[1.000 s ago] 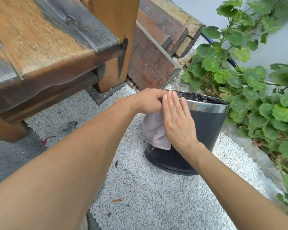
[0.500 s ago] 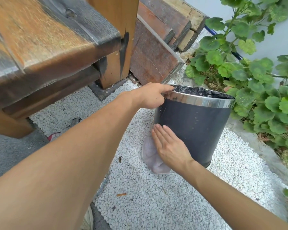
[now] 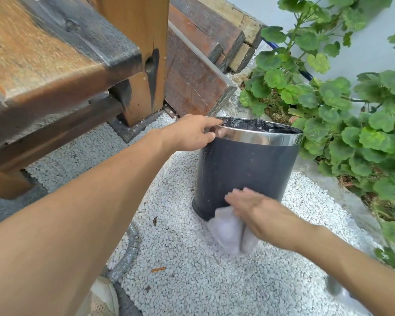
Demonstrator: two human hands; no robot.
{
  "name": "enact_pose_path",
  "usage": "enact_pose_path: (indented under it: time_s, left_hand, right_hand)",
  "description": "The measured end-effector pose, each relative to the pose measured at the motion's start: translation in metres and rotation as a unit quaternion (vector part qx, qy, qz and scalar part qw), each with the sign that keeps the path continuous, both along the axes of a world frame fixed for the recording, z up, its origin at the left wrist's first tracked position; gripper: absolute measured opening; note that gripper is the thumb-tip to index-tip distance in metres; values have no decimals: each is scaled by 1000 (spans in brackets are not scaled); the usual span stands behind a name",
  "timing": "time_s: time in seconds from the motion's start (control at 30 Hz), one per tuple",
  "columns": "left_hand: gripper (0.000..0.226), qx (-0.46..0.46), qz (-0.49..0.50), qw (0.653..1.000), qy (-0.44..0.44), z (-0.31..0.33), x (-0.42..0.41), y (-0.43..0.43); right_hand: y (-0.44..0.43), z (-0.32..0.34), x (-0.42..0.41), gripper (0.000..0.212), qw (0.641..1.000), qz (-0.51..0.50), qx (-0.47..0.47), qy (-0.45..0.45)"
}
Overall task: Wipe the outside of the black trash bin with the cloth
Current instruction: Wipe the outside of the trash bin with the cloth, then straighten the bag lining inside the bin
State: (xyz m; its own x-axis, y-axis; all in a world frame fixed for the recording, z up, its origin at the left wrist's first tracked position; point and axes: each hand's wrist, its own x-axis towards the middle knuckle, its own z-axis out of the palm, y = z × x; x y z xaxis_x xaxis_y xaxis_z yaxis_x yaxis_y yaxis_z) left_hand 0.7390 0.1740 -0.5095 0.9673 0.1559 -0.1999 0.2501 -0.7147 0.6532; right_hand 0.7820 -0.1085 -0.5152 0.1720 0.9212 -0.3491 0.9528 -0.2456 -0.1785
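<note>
Black and banded with a shiny metal rim, the trash bin stands on white gravel just right of a wooden bench, with leafy plants close on its far right. The left hand has its grip closed over the near-left rim, steadying the bin. The right hand presses a pale cloth flat against the lower near wall — its grip is spread over the cloth rather than pinching it, and motion blur hides the fingertips. Risks, as I judge them: the loose tail of cloth hangs onto the gravel and could pick up grit and scratch the wall; a hard sideways push on shifting stones could tip the bin if the rim hold slackens — and the far side by the plants is awkward to reach.
</note>
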Motion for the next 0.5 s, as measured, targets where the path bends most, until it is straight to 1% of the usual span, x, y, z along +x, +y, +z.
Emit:
enact_pose_path:
  time_s: [0.1,0.17,0.27,0.37,0.43,0.5]
  left_hand:
    - [43,49,-23,997,-47,3,-4,-3]
    - [40,87,-45,994,-52,11,-6,-1]
    - [34,130,-105,985,-49,24,-10,3]
    - [35,180,-186,964,-60,27,-17,0]
    - [37,219,-241,943,-64,26,-19,0]
    - [40,270,-308,909,-81,25,-20,2]
  right_hand:
    - [14,37,23,44,992,-27,92,-76]
    - [23,52,29,49,984,-33,136,-112]
    - [32,57,28,55,979,-47,143,-138]
    - [27,54,25,55,981,-69,136,-117]
    - [19,54,20,57,984,-69,119,-113]
    - [6,54,11,63,986,-70,98,-113]
